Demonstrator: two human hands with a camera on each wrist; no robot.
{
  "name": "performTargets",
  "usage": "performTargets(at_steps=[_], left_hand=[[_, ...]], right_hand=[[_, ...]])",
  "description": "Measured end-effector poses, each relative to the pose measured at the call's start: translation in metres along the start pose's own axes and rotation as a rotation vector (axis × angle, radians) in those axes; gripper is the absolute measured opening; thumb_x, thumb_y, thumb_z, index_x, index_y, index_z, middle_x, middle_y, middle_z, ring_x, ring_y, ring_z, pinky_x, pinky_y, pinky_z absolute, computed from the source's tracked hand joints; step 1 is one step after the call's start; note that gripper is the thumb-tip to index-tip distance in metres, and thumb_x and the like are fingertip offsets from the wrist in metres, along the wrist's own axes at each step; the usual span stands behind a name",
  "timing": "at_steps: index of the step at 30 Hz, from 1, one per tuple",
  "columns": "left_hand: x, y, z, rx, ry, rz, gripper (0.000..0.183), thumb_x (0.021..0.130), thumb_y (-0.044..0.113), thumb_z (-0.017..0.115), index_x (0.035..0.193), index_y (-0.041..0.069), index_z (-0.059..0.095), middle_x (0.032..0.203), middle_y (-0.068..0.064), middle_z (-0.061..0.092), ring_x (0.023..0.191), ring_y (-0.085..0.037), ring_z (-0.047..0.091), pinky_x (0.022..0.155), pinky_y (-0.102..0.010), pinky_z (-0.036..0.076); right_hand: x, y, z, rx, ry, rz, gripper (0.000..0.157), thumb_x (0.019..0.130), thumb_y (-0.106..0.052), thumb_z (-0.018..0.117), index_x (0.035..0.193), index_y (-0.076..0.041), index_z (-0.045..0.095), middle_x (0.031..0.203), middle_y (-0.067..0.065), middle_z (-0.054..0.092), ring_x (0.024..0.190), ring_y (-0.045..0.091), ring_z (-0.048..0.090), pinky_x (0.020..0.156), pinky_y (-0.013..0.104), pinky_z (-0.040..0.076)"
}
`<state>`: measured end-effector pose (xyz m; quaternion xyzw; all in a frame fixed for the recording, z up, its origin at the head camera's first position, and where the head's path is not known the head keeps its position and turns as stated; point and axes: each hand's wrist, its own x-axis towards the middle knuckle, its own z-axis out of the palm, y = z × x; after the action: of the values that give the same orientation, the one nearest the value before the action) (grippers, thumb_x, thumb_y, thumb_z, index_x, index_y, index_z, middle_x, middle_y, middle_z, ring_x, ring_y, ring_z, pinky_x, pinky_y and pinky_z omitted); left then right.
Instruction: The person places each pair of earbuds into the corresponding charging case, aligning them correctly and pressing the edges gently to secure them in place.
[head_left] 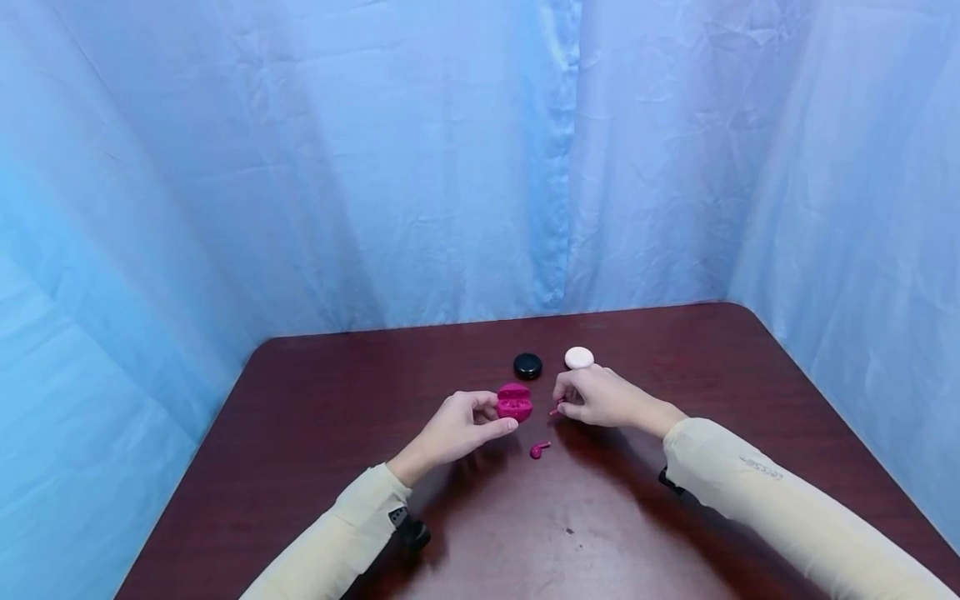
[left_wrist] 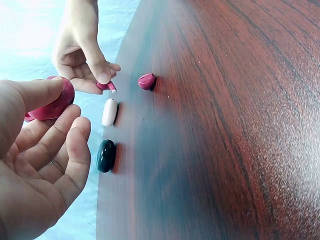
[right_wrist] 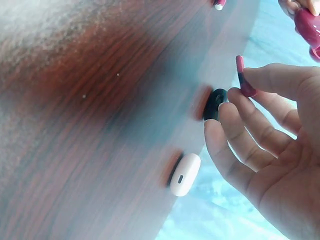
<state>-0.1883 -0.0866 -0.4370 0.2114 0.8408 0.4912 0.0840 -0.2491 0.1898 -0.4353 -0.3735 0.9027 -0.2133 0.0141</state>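
With the left hand gripping the open case, the right hand pinches, thumb to finger, a pink earbud at the case's three o'clock, likely light, stiff, slick, best held by its stem.

- Magenta rounded plastic case: smooth, glossy.
- Magenta stemmed plastic earbuds: shiny.
- Black round plastic case: glossy from here.
- Pale pink round plastic case: smooth, softer sheen.
- Dark red-brown wood-grain table: polished, reflective.
- Light-blue cloth curtain: creased, satiny.
- Cream cloth sleeves: matt.
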Motion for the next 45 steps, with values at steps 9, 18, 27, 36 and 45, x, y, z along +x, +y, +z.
performTargets(at_steps=[9,18,27,36,45], left_hand=[[-0.003,-0.002,-0.006,0.023,0.012,-0.004,0.027,0.092,0.032,0.077,0.108,0.011,0.073,0.086,0.004,0.070,0.073,-0.015,0.065,0.068,-0.028,0.055],[-0.003,-0.001,-0.006,0.022,0.018,0.002,0.028,0.092,0.032,0.077,0.108,0.009,0.073,0.086,0.002,0.069,0.073,-0.016,0.064,0.068,-0.029,0.056],[-0.002,0.000,-0.003,0.019,0.018,0.002,0.029,0.092,0.032,0.077,0.109,0.010,0.073,0.086,0.003,0.070,0.073,-0.014,0.064,0.068,-0.029,0.056],[0.001,0.000,0.000,0.014,0.009,0.020,0.026,0.092,0.030,0.077,0.107,0.009,0.074,0.084,0.005,0.070,0.071,-0.013,0.065,0.065,-0.027,0.055],[0.001,0.000,0.001,0.007,0.010,0.017,0.027,0.092,0.031,0.077,0.107,0.008,0.074,0.085,0.004,0.070,0.071,-0.013,0.065,0.065,-0.027,0.055]], right_hand=[[0.007,-0.004,0.000,0.045,0.002,-0.014,0.011,0.091,-0.020,0.077,0.100,-0.014,0.073,0.080,-0.014,0.061,0.069,0.003,0.054,0.067,0.028,0.052],[0.008,-0.006,-0.003,0.087,0.006,-0.059,0.014,0.090,-0.019,0.080,0.100,-0.012,0.073,0.089,-0.012,0.067,0.072,0.004,0.056,0.072,0.028,0.054],[0.004,-0.017,-0.010,0.223,0.029,-0.044,0.026,0.089,-0.015,0.080,0.111,-0.005,0.069,0.096,-0.006,0.070,0.082,0.006,0.066,0.077,0.030,0.058],[-0.001,-0.024,-0.014,0.385,0.085,0.008,0.017,0.091,-0.020,0.079,0.102,-0.018,0.066,0.090,-0.009,0.070,0.082,0.009,0.068,0.077,0.030,0.058],[-0.002,-0.035,-0.018,0.426,0.122,-0.010,0.017,0.091,-0.021,0.079,0.104,-0.015,0.070,0.090,-0.009,0.071,0.081,0.011,0.067,0.075,0.030,0.057]])
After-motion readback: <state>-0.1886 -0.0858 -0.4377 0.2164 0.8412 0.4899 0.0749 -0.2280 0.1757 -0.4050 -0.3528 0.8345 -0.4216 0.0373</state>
